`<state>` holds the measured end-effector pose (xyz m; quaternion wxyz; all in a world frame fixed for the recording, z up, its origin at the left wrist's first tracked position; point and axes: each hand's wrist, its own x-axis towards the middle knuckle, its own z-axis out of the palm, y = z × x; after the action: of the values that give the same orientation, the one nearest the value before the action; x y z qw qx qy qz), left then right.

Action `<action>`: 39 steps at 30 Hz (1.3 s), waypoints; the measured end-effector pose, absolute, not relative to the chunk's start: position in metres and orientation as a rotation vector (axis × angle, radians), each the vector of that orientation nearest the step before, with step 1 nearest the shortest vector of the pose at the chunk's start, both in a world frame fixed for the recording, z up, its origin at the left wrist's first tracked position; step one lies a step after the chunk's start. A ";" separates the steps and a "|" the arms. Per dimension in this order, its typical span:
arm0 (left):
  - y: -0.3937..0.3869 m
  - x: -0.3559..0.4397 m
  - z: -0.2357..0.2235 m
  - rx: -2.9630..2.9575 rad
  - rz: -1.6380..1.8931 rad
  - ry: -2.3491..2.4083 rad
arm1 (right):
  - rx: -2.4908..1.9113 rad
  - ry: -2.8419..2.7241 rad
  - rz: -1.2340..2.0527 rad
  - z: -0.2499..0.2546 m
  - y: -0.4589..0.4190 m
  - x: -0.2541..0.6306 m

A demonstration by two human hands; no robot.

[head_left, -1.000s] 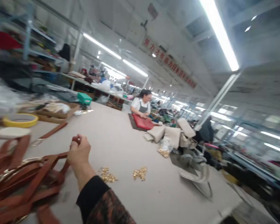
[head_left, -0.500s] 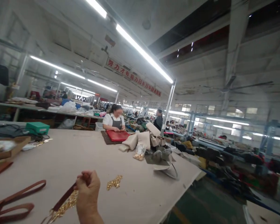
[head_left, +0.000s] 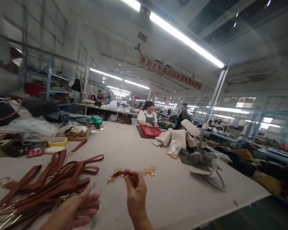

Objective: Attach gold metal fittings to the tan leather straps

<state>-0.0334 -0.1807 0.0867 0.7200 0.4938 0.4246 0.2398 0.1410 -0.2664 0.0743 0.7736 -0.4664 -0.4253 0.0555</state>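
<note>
Since half a second ago: right hand raised, left hand newly in view, strap pile back in sight.
Right fingers pinch a brown strap end, its long axis pointing left above the table; left fingers loosely spread, blurred. Red ceiling banner bears Chinese characters, not legible.

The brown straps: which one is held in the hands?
The short strap piece pinched in the right hand, raised over the gold hardware. The other brown straps lie piled on the table by the left hand.

Long worktable under fluorescent tubes
</note>
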 end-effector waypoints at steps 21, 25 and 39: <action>-0.087 0.070 0.073 0.880 0.735 0.524 | -1.912 -1.783 0.005 0.006 -0.221 0.199; -0.088 0.076 0.050 0.861 0.662 0.511 | -2.007 -1.932 -0.117 0.006 -0.191 0.195; -0.099 0.083 0.034 1.063 0.611 0.585 | -1.965 -1.955 -0.137 -0.001 -0.180 0.201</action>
<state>0.0826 -0.0991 0.0343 0.7781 0.4916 0.2705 0.2825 0.2013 -0.1802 -0.0010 0.1821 -0.6963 -0.6926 -0.0486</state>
